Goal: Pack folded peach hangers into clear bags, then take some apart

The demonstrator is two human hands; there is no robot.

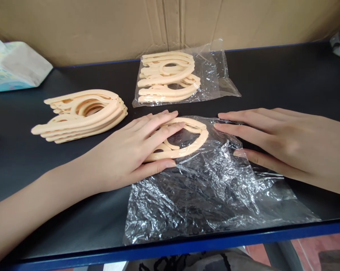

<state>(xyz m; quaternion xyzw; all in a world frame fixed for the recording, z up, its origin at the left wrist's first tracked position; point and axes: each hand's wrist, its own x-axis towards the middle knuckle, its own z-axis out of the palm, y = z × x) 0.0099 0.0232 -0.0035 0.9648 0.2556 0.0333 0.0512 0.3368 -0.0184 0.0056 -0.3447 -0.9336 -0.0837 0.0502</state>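
My left hand (143, 145) lies flat over a cream plastic folding hanger (198, 145), fingers stretched out, covering its left part. The hanger is folded up, and clear film seems to lie around it. A crinkled clear plastic bag (215, 199) spreads from the hanger down towards the table's front edge. On the right, my right hand (274, 137) has its fingers extended and apart, with the fingertips at the bag's right side. Neither hand is closed round anything.
A stack of several folded cream hangers (85, 116) sits at the left. Behind my hands lies another clear bag (215, 75) with several hangers inside. A tissue pack (20, 64) stands at the back left. The black table (285, 75) has a blue front edge.
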